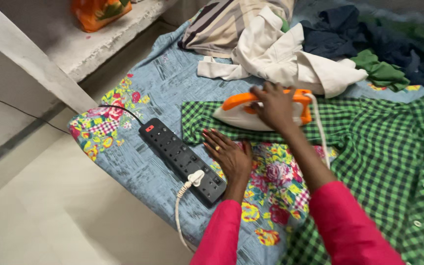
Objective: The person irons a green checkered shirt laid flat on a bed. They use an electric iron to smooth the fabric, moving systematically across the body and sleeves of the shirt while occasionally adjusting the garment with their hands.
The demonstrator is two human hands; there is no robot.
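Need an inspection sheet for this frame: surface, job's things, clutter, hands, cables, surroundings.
Surface: bedsheet, blue with floral patches, spread flat.
Job's things: iron, orange and white, resting on the sleeve of a green checked shirt laid out flat.
Clutter: cream garment, striped cloth, dark and green clothes piled at the far side.
Hands: right hand has a grip on the iron's handle; left hand lies flat on the sheet at the sleeve's edge.
Cables: black power strip on the sheet, white plug in it; iron's white cord runs over the shirt.
Surroundings: pale floor; orange bag on a ledge.
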